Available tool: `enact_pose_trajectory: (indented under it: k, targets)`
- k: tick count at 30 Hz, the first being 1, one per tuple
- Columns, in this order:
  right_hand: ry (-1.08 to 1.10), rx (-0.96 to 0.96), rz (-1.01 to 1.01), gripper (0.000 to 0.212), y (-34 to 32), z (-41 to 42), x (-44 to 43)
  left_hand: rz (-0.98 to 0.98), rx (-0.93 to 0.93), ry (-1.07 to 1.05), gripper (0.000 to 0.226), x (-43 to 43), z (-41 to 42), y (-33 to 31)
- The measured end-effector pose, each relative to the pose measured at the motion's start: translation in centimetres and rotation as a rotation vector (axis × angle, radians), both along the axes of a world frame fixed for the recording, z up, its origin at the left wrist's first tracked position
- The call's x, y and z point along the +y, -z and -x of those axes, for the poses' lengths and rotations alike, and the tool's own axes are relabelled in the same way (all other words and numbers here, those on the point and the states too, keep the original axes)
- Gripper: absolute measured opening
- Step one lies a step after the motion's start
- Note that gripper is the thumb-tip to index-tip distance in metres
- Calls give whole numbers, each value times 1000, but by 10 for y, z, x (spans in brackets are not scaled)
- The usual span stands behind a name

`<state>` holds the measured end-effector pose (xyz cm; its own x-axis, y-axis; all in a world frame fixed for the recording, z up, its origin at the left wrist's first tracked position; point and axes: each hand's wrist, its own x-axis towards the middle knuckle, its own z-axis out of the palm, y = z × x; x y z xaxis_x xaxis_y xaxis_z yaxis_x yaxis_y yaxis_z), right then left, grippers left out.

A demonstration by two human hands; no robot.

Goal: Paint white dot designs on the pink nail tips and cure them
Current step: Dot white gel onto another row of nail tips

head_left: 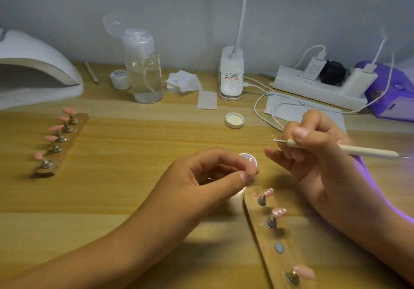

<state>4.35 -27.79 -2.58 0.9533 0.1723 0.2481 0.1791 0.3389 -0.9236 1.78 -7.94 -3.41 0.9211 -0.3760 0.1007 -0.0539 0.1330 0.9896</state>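
Wooden desk point(134, 199) meeting grey wall point(201, 8); pump bottle point(144, 73) part-full of clear liquid, upper centre. Left hand point(201, 176) pinching pink nail tip point(252, 169); right hand point(318, 154) gripping dotting tool point(369, 152).

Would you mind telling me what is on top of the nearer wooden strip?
Two white-dotted pink tips, one plain pink tip, one empty disc; its near end is cut off.
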Motion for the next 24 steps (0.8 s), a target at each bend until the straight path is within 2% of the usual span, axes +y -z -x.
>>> enact_pose_trajectory:
  k: [7,24]
  targets:
    - [-104,-6,-3,22,-3,8,6,-79,-20,57,9,-1,1,1]
    - [-112,19,39,19,-3,8,9,-79,-4,42,7,-1,2,0]
